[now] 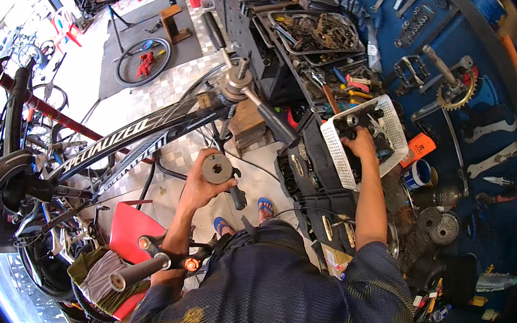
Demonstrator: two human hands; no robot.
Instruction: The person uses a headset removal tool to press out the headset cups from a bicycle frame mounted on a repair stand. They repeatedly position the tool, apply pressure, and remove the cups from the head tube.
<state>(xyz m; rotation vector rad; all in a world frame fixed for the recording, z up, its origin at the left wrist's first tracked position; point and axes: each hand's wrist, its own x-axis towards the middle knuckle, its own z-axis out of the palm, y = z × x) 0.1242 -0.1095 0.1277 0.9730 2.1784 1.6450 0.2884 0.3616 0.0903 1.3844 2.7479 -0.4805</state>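
My left hand (200, 180) is closed around a round grey metal disc (216, 168) with a six-sided hole in its middle. A dark metal tool (237, 192) with a hooked end shows beside that hand's fingers; whether the hand holds it too is unclear. My right hand (362, 146) reaches into a white perforated plastic basket (334, 150) of dark metal parts, its fingertips partly hidden among them. Ahead of my left hand, a metal press tool (235, 84) with two long black handles sits at the front end of a black bicycle frame (140, 137).
A red chair (130, 226) with cloths stands lower left, near a fork (154, 264) with orange caps. Black tool bags (309, 167) lie beside the basket. A metal tray (317, 34) of parts is behind it. Wrenches (493, 159) hang on the blue wall at right.
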